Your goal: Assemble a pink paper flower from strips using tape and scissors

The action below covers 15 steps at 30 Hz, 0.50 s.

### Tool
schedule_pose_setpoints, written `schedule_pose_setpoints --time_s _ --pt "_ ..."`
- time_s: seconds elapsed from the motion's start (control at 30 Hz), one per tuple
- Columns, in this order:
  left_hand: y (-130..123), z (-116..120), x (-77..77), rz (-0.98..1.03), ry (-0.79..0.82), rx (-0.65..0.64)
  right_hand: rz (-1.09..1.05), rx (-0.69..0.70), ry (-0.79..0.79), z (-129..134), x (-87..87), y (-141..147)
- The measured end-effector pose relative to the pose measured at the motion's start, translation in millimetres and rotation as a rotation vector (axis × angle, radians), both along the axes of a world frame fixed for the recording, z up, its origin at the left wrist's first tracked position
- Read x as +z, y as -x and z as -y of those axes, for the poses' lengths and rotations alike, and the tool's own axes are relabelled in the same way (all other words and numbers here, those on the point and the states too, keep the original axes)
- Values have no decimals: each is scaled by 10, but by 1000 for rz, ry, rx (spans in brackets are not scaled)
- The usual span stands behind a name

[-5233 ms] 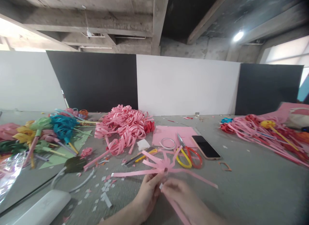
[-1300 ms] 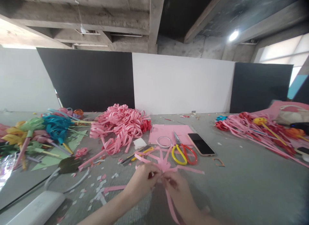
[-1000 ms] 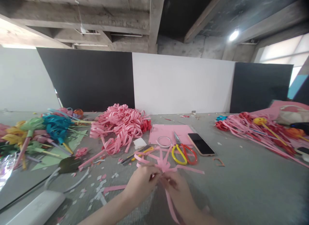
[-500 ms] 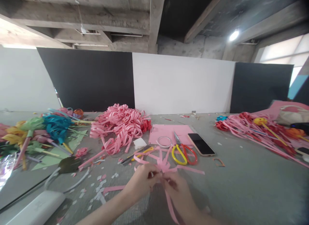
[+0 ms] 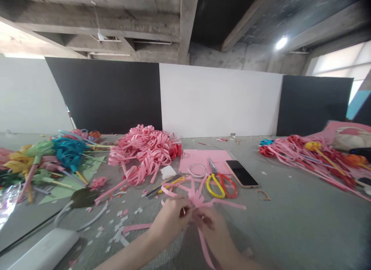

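Both hands meet at the near middle of the grey table. My left hand [image 5: 176, 214] pinches the near end of a looped pink paper-strip piece [image 5: 197, 196]. Against it, my right hand [image 5: 211, 223] is closed on the same piece, fingertips touching or almost touching the left ones. Loops of the strips fan out beyond the fingers, one strip stretches right, and another hangs down toward the near edge. Just past the loops lie scissors [image 5: 216, 187] with yellow and red handles. The exact spot gripped is hidden by the fingers.
Behind are a pink sheet [image 5: 208, 157], a tape ring [image 5: 197, 170], a phone [image 5: 242, 173] and a yellow cutter [image 5: 171, 183]. A pink strip heap [image 5: 145, 150] and paper flowers [image 5: 68, 150] lie left, near a white power bank [image 5: 46, 250]. More strips [image 5: 292, 154] lie right.
The fingers of both hands have shifted slightly at the pinched point. The pink piece stays in nearly the same place.
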<state>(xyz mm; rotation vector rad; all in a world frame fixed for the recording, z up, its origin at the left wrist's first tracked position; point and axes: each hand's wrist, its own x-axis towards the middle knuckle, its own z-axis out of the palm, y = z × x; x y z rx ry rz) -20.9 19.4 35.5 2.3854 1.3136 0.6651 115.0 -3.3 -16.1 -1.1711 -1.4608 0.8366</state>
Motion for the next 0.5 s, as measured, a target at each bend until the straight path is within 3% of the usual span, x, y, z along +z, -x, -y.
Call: schedule_pose_setpoints --time_s 0.07,0.23,0.3,0.37,0.5 --pt "-24 44 26 -103 -110 7 -13 14 -4 3 8 1" --pt "81 30 220 -291 -192 15 -34 -19 4 -22 -21 -6" --pt "242 -22 341 -399 -162 139 -58 -42 11 -37 -31 -6" --pt "447 -80 450 -463 -110 365 -75 -54 18 -44 -26 -3" --pt "765 -182 569 -446 -105 496 -107 -69 32 -44 3 5"
